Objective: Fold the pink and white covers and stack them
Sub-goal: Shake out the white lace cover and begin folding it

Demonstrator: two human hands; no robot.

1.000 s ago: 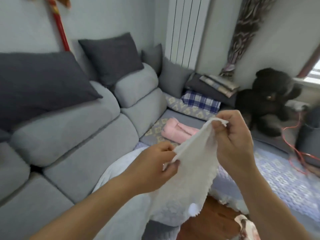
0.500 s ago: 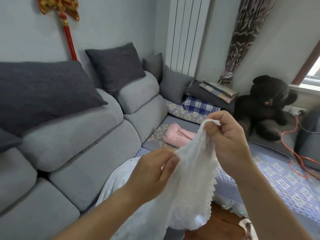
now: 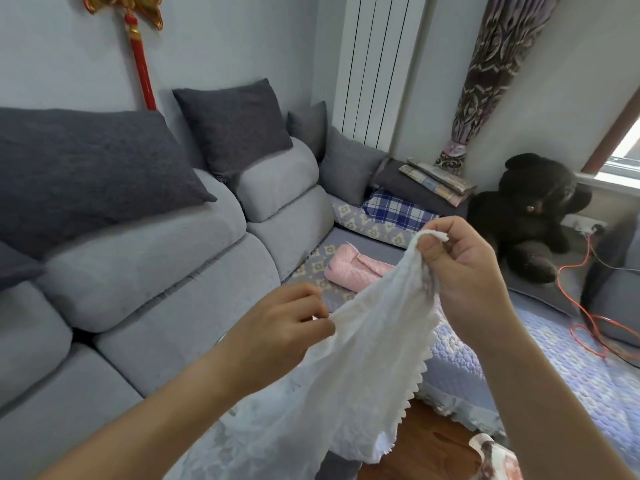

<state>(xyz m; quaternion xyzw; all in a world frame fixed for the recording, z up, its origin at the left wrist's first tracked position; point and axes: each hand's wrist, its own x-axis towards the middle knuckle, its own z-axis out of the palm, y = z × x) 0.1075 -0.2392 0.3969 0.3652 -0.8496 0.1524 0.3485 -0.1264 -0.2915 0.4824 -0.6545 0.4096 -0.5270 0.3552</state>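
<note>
The white cover [image 3: 367, 355], a lacy cloth with a zigzag edge, hangs in the air in front of me. My right hand [image 3: 467, 271] pinches its top corner between thumb and fingers. Lower and to the left, my left hand [image 3: 277, 334] pinches the cloth's upper edge. The rest of the white cover drapes down over the sofa seat below my arms. The pink cover [image 3: 353, 268] lies folded on the patterned sofa seat behind the white one, untouched by either hand.
A grey corner sofa [image 3: 145, 271] with dark cushions [image 3: 86, 168] fills the left. A plaid cushion [image 3: 394, 209], folded cloths [image 3: 436, 178] and a black plush bear [image 3: 533, 216] sit at the far corner. An orange cable [image 3: 588, 306] runs across the right seat. Wooden floor [image 3: 426, 441] shows below.
My left hand has slid left along the cloth's edge, away from my right hand. The stretch of white cover between them has widened. The camera has tilted up slightly.
</note>
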